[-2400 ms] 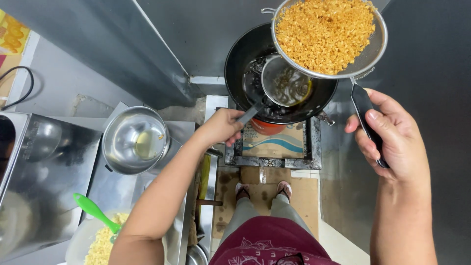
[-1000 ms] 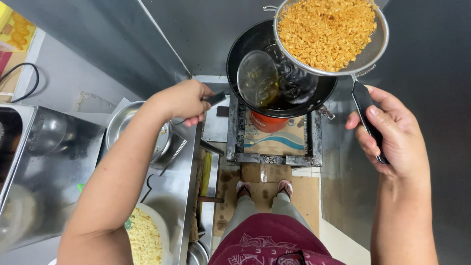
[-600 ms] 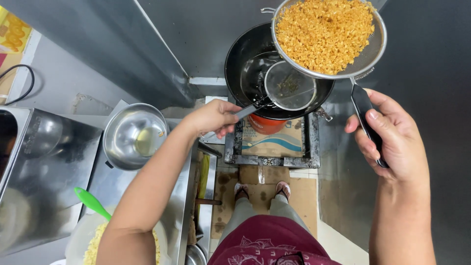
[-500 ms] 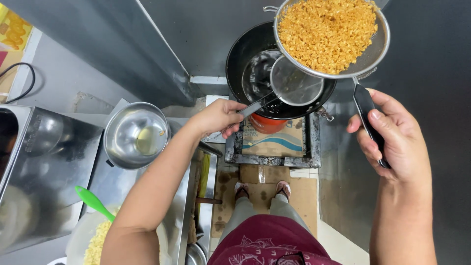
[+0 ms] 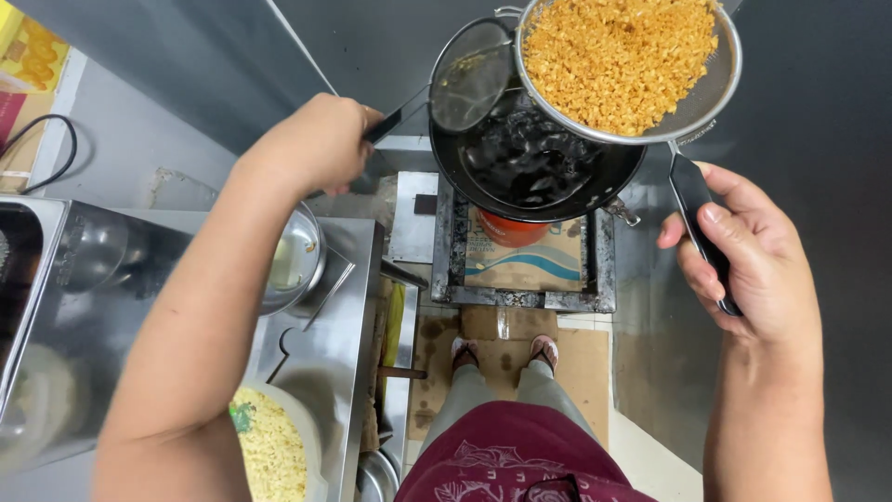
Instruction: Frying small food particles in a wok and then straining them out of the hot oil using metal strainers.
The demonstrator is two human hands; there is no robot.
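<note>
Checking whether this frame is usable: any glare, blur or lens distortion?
Head view: sharp on the right hand and the fried bits in the strainer; soft glare on the steel counter; wide-angle stretch bends the left forearm; the dark wok shows oily reflections.

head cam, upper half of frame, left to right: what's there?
Black cable → left hand gripping a ladle handle → ladle tilted over the wok's rim → black wok of dark oil → mesh strainer full of golden fried bits → right hand on the strainer's black handle.
</note>
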